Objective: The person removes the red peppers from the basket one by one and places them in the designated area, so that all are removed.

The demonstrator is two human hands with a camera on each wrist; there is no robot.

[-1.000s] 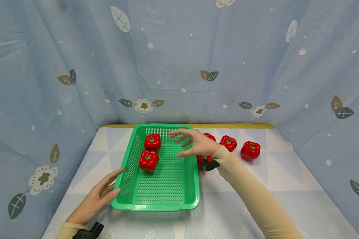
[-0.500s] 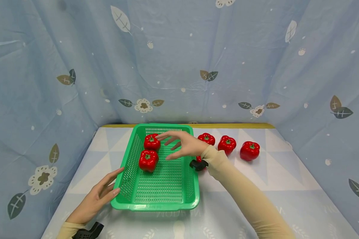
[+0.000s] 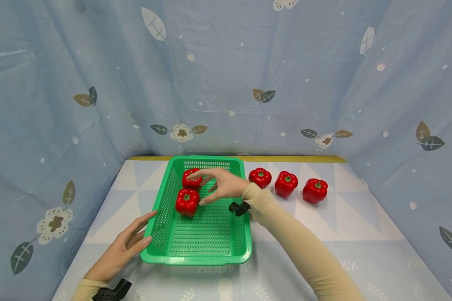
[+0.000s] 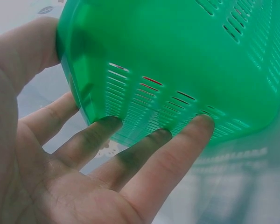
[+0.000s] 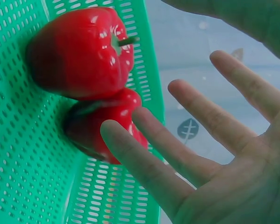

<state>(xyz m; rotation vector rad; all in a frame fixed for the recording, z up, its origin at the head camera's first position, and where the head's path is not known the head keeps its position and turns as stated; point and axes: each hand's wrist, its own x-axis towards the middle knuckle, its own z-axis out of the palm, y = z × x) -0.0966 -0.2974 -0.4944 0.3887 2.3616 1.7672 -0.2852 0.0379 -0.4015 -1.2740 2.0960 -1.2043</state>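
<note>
Two glossy red bell peppers with green stems sit one behind the other along the left side of a green slotted plastic basket (image 3: 203, 260). My right hand (image 3: 226, 184) hovers over them with spread fingers and an empty palm. It partly covers the rear pepper (image 3: 190, 183); the front pepper (image 3: 187, 202) lies just by the thumb. In the right wrist view, both peppers show beyond the extended fingers (image 5: 149, 163). At the basket's left side, my left hand (image 3: 120, 246) touches the rim with its thumb, its fairly straight fingers (image 4: 163, 170) against the outer wall.
Right of the basket, three more red bell peppers stand in a row on the patterned tablecloth: a left one (image 3: 260, 177), a middle one (image 3: 286, 184) and a right one (image 3: 315, 190). A blue patterned curtain (image 3: 226, 83) rises behind the table.
My right hand has moved left across the basket to the peppers inside. Its wrist now hides a pepper seen earlier beside the basket. My left hand and the basket have stayed put.
</note>
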